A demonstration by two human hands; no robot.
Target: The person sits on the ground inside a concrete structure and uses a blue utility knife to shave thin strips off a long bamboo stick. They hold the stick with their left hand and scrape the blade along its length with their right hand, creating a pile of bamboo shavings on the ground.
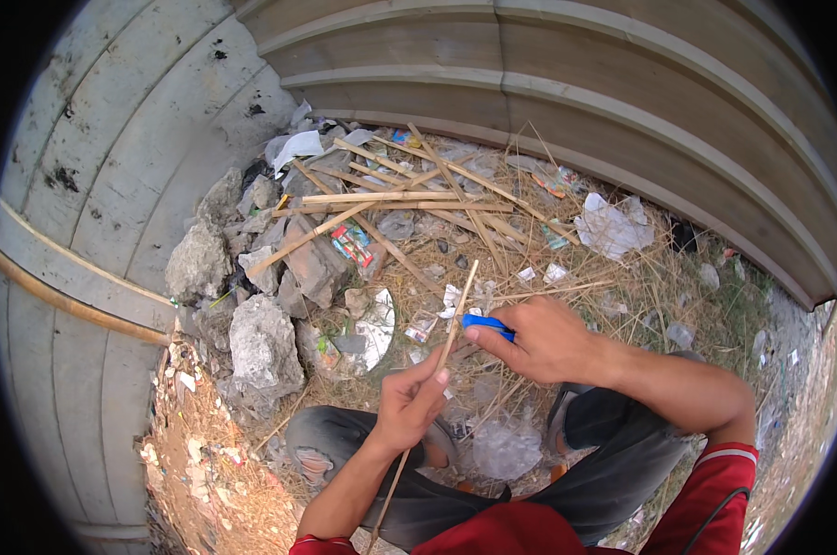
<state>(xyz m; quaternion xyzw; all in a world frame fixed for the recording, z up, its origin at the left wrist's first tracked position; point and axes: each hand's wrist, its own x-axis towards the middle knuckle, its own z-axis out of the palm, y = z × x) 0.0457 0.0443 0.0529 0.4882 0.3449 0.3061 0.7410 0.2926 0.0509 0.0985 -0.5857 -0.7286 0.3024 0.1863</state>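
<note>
My left hand [406, 409] is closed around a thin bamboo stick [462, 301]. The stick slants from the lower edge, past my left leg, up to a free tip above both hands. My right hand [557, 340] grips a blue-handled tool [490, 326] just right of the stick's upper part. The fingers hide most of this tool, and its working end cannot be made out; whether it touches the stick is unclear. Beyond my hands lies a loose pile of split bamboo strips [395, 196], crossing one another over stones and litter.
Grey rocks [266, 347] heap up on the left beside a pale panel wall [150, 120]. A ribbed metal sheet [613, 69] closes off the far side. Dry grass, white paper scraps [613, 225] and a clear plastic bag [506, 450] lie around my bent legs [613, 462].
</note>
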